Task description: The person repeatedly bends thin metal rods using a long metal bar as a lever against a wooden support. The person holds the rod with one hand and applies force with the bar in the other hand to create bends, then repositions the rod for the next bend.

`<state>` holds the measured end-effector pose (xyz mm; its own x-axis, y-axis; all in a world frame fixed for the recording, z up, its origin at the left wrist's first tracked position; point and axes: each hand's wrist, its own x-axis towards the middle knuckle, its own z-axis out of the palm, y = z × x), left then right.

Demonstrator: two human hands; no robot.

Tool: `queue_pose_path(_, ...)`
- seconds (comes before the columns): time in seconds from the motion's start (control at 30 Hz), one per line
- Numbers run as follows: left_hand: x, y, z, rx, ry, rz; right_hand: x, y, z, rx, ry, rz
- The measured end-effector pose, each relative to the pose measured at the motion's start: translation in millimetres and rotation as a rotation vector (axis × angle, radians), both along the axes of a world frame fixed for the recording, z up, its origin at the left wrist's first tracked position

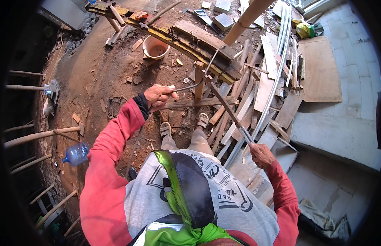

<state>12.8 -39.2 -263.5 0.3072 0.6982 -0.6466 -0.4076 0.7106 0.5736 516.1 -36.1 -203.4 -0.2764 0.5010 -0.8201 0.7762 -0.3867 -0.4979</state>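
My left hand (158, 96) is closed around a thin steel rod (186, 87). From the fist the rod runs right, then bends upward and ends in a hook over the bench edge. My right hand (262, 156) grips the lower end of a long metal bending bar (225, 104), whose handle looks like a pale pipe. The bar slants up and left, and its head meets the rod at the bend. Just beyond is a narrow wooden bench (178, 39) with worn yellow edges and a thick board (198, 35) on top.
An orange-lined bucket (154, 48) stands behind the bench. Scrap planks (248, 98) and long metal profiles (276, 69) pile up to the right. A blue water jug (76, 153) lies at left near bamboo poles (38, 137). My sandalled feet (165, 129) are on dirt below the bench.
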Motion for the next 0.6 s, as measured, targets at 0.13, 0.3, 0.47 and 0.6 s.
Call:
queue_pose_path(0.13,-7.6,11.7,11.1,-0.028,-0.054,0.019,4.7,16.9,-6.5,0.218,0.042,0.127)
queue_pose_path(0.3,-10.4,13.1,2.9,-0.063,-0.116,0.075,-13.3,-0.4,6.2,0.135,-0.029,0.037)
queue_pose_path(0.47,-11.0,8.2,16.0,-0.024,0.079,0.084,-21.3,-23.5,-3.6,0.376,-0.016,0.123)
queue_pose_path(0.6,-4.5,-4.2,17.4,-0.018,0.269,0.156,-45.0,-42.8,-14.7,0.514,-0.001,0.151)
